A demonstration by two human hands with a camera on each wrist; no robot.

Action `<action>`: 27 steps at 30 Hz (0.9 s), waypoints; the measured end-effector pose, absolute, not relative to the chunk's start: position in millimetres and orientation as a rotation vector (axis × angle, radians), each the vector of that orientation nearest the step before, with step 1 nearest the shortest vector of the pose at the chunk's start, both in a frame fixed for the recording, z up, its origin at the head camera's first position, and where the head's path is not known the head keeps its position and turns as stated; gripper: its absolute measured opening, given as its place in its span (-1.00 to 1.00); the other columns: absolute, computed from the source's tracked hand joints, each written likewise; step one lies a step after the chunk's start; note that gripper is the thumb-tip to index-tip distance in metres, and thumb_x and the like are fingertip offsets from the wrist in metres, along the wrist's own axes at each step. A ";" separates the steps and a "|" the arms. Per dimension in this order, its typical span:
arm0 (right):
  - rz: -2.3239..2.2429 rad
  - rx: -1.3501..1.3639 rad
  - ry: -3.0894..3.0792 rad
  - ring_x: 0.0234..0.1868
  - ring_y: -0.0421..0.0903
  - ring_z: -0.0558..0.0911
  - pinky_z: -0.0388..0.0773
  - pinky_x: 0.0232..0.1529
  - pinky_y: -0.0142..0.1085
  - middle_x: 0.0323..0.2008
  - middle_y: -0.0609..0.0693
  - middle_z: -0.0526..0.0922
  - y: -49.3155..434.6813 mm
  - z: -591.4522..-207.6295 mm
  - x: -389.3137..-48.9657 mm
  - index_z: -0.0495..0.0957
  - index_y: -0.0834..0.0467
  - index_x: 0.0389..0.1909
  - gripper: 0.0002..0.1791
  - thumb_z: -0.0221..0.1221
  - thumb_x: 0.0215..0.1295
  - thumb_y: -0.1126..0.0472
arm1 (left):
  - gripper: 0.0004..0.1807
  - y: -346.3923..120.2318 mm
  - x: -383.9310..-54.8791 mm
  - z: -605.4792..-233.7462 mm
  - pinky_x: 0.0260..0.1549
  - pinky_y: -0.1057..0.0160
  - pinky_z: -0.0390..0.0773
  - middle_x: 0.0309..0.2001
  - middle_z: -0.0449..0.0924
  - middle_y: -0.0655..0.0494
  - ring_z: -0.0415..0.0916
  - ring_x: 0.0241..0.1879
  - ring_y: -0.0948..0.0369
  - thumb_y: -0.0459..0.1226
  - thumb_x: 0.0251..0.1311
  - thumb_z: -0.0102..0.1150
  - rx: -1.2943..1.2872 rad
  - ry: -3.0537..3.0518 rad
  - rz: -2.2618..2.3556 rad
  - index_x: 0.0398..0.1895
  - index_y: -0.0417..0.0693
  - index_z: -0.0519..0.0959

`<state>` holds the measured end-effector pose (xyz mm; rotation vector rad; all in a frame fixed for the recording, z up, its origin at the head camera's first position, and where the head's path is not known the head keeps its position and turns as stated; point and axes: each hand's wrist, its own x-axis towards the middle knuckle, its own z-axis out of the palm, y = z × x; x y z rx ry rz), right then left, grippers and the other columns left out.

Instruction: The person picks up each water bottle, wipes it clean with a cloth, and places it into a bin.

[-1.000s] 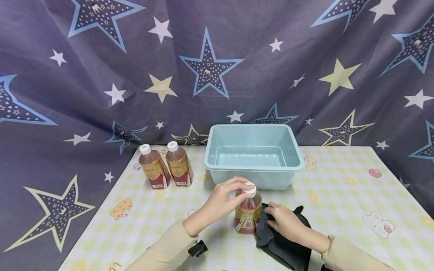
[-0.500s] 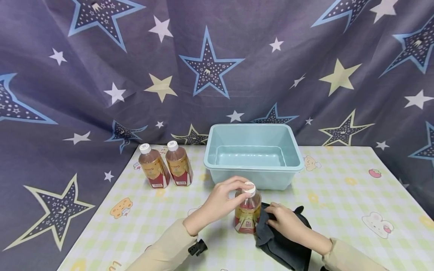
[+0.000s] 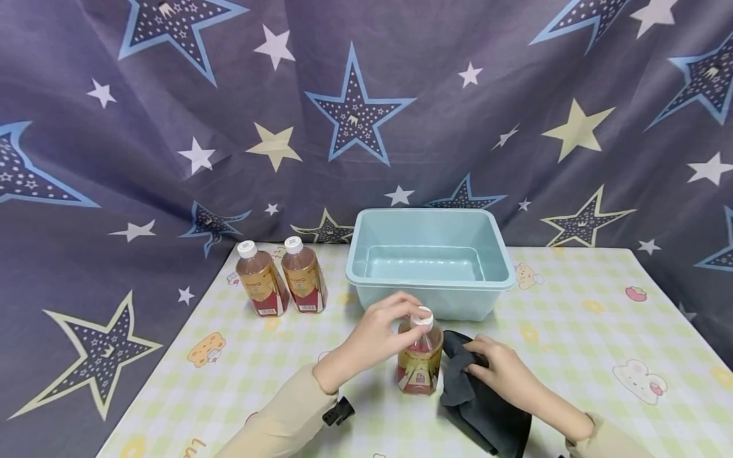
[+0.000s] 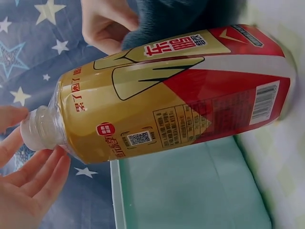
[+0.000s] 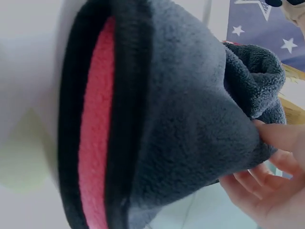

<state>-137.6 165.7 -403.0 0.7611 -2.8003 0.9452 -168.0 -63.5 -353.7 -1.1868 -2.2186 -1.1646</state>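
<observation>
An upright drink bottle (image 3: 420, 372) with a gold and red label and a white cap stands on the table, in front of the blue basin. My left hand (image 3: 382, 331) holds it by the cap and neck, thumb on one side and fingers on the other; the left wrist view shows this grip on the cap (image 4: 35, 131). Just right of the bottle, my right hand (image 3: 504, 372) pinches a folded dark grey cleaning cloth (image 3: 487, 410). The right wrist view shows its fleecy surface, black edging and a red strip (image 5: 97, 129) between the layers.
Two similar bottles, one left (image 3: 263, 289) and one right (image 3: 305, 283), stand side by side at the back left. A light blue plastic basin (image 3: 429, 287) sits at the back middle. The checked tablecloth (image 3: 572, 356) ends at a star-patterned curtain (image 3: 355, 184).
My right hand has drawn the cloth slightly to the right, so a narrow gap now shows beside the bottle. The left hand keeps its hold on the cap, and the bottle stays put.
</observation>
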 end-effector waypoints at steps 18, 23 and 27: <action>1.029 0.743 -2.699 -0.50 -0.36 0.31 0.31 -0.56 -0.50 -0.44 -0.20 0.45 176.1 -394.9 -131.1 0.57 0.21 -0.31 -0.78 0.23 -0.04 0.44 | -0.77 -55.2 -160.5 -354.1 -0.44 0.57 0.38 -0.37 0.44 0.15 0.35 -0.39 0.31 -0.22 -0.13 0.34 -1.009 -2.145 -0.934 -0.40 -0.15 0.60; 1.040 0.737 -2.671 -0.50 -0.37 0.31 0.34 -0.57 -0.49 -0.44 -0.20 0.46 176.9 -395.3 -131.6 0.57 0.23 -0.32 -0.78 0.24 -0.06 0.45 | -0.77 -55.8 -159.7 -353.6 -0.37 0.55 0.41 -0.36 0.47 0.13 0.39 -0.32 0.28 -0.24 -0.13 0.33 -1.026 -2.129 -0.944 -0.40 -0.18 0.61; 1.037 0.730 -2.673 -0.49 -0.37 0.33 0.39 -0.57 -0.47 -0.42 -0.17 0.48 177.9 -395.2 -132.9 0.57 0.27 -0.31 -0.77 0.23 -0.07 0.47 | -0.79 -58.1 -159.9 -352.6 -0.29 0.54 0.43 -0.33 0.49 0.12 0.40 -0.27 0.27 -0.26 -0.11 0.32 -1.045 -2.139 -0.982 -0.39 -0.19 0.62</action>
